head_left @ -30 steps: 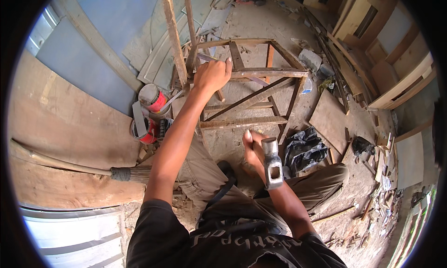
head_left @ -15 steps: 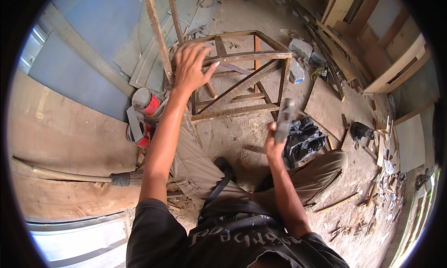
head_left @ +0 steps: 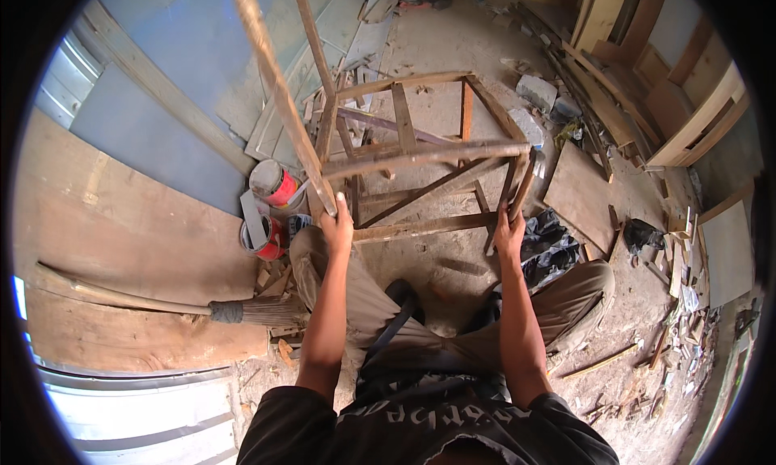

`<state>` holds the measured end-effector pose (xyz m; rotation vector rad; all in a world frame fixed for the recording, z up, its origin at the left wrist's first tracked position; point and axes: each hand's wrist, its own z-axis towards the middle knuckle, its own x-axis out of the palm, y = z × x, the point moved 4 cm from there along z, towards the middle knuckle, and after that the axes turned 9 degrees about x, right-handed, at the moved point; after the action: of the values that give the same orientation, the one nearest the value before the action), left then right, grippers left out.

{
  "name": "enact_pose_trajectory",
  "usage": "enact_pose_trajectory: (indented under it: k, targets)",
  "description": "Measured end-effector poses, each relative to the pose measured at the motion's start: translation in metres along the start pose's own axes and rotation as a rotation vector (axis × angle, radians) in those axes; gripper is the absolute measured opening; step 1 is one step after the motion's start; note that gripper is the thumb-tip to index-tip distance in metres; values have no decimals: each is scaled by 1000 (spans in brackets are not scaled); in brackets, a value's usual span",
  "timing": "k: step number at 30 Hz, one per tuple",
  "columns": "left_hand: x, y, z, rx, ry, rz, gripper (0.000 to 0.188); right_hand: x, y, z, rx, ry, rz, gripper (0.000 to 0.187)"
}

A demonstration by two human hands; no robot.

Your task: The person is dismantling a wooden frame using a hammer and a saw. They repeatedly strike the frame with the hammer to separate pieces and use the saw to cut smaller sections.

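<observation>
In front of me stands a bare wooden chair frame [head_left: 428, 156], with diagonal braces and two tall posts rising at the left. My left hand [head_left: 338, 229] is closed round the lower end of the nearer tall post [head_left: 291, 113]. At the frame's near right corner, my right hand [head_left: 509, 232] is closed on the upright leg. A narrow brown stick-like piece [head_left: 525, 183] juts up beside those fingers; whether it is part of the frame or a separate tool, I cannot tell.
Two red paint cans [head_left: 275, 183] stand left of the frame. A broom [head_left: 250, 311] lies across boards at the left. Black plastic [head_left: 550, 247] and a plywood sheet [head_left: 586, 194] lie to the right, with wood scraps beyond. Concrete blocks [head_left: 536, 93] sit behind the frame.
My left hand has come down from above the frame onto the tall post. My right hand, which held a blurred grey tool, now grips the leg. The frame appears shifted and tilted.
</observation>
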<state>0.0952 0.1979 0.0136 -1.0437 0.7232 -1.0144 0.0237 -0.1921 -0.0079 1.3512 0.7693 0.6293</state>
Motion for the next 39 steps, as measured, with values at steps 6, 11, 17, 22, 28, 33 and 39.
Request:
enact_pose_trajectory:
  k: [6, 11, 17, 22, 28, 33, 39]
  targets:
    - [38, -66, 76, -272, 59, -150, 65, -21, 96, 40, -145, -46, -142, 35]
    - [81, -80, 134, -298, 295, 12, 71, -44, 146, 60, 28, 18, -294, 37]
    - [141, -57, 142, -487, 532, 125, 60, -69, 114, 61, 243, -70, -386, 38]
    - [137, 40, 138, -630, 589, 123, 54, -49, 67, 90, 381, 46, -348, 39]
    - [170, 61, 146, -632, 594, 203, 57, -50, 31, 149, 313, 35, -549, 39]
    - [176, 49, 166, -610, 557, 202, 60, -41, 43, 174, 357, 58, -601, 37]
    - [193, 56, 174, -363, 488, 526, 61, -18, 31, 191, 522, 126, -404, 34]
